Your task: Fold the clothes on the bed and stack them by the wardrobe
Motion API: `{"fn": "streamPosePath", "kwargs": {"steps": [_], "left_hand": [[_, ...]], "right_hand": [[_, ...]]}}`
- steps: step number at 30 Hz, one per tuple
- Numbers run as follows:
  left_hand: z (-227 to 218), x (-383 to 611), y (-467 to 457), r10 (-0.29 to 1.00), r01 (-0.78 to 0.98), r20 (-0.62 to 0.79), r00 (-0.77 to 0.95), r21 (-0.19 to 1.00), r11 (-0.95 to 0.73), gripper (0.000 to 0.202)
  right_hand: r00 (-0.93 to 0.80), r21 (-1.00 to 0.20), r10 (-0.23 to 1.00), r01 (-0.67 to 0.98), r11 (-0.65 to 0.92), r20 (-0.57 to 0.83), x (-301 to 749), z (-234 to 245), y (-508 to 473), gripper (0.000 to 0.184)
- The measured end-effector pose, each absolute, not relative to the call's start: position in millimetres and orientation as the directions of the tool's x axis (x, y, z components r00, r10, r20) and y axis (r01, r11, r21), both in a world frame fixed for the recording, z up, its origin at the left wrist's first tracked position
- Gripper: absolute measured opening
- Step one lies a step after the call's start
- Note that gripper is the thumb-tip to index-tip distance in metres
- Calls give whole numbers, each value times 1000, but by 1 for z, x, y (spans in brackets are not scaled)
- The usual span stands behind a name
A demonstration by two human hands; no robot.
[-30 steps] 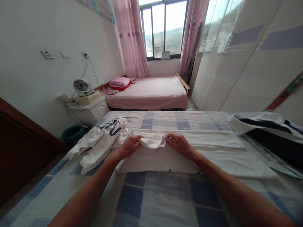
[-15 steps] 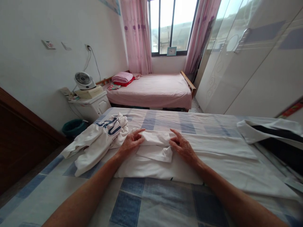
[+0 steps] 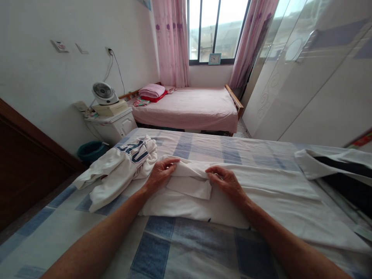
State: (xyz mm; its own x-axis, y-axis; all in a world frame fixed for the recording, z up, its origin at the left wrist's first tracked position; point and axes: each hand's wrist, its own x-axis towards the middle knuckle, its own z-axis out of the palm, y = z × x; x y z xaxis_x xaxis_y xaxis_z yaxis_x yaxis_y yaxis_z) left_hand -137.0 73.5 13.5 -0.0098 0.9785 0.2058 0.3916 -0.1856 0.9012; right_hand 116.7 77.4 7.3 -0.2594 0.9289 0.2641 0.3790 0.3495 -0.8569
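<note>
A white garment (image 3: 192,201) lies flat across the blue-checked bedsheet (image 3: 186,248) in front of me. Its sleeve (image 3: 190,185) is folded inward on top of it. My left hand (image 3: 159,175) pinches the folded edge of the cloth at the left, fingers closed on it. A short way to the right, my right hand (image 3: 225,181) grips the same fold with its fingers curled. A crumpled white shirt with dark blue letters (image 3: 122,164) lies just left of my left hand.
A white and dark garment (image 3: 334,164) lies at the bed's right edge. Beyond are a pink bed (image 3: 188,108), a white nightstand (image 3: 113,126) with a fan (image 3: 103,93), a green bin (image 3: 91,150), a wardrobe (image 3: 305,77) and a dark headboard (image 3: 26,162).
The sleeve went from bunched between my hands to folded flat onto the garment. My fingers have closed again on the fold's upper edge. The camera tilted and shifted slightly.
</note>
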Motion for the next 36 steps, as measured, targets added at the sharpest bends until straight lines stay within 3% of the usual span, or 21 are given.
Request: {"fn": "streamPosePath", "kwargs": {"steps": [4,8,11,15,18,21,23,27,32,36], "left_hand": [[15,-136,72,976,431,220,11,879,-203,29],[17,-136,72,946,433,308,98,843,-319,32],[17,-138,72,931,455,344,123,814,-361,37],[13,-140,71,915,529,383,129,754,-390,41],[11,-141,70,919,643,382,101,679,-353,33],[11,-142,71,890,746,456,21,585,-318,24],[11,-144,71,871,775,486,75,521,-358,25],[5,-147,71,869,810,365,333,360,-462,37],[0,-144,66,934,918,279,223,261,-297,53],[3,-141,62,908,925,364,207,230,-303,51]], "right_hand": [[-310,-760,891,472,446,331,115,4,74,14],[-400,-715,833,443,541,383,114,3,74,26],[-373,-690,814,435,578,447,113,4,73,36],[-312,-646,834,529,551,456,114,6,69,25],[-323,-532,859,681,502,398,115,10,67,14],[-286,-427,844,761,488,454,118,14,67,17],[-291,-379,818,775,506,497,121,13,71,23],[-443,-259,823,799,542,355,135,0,84,40],[-358,-82,916,922,377,182,161,-15,103,57],[-372,-90,905,914,396,207,167,-9,101,57]]}}
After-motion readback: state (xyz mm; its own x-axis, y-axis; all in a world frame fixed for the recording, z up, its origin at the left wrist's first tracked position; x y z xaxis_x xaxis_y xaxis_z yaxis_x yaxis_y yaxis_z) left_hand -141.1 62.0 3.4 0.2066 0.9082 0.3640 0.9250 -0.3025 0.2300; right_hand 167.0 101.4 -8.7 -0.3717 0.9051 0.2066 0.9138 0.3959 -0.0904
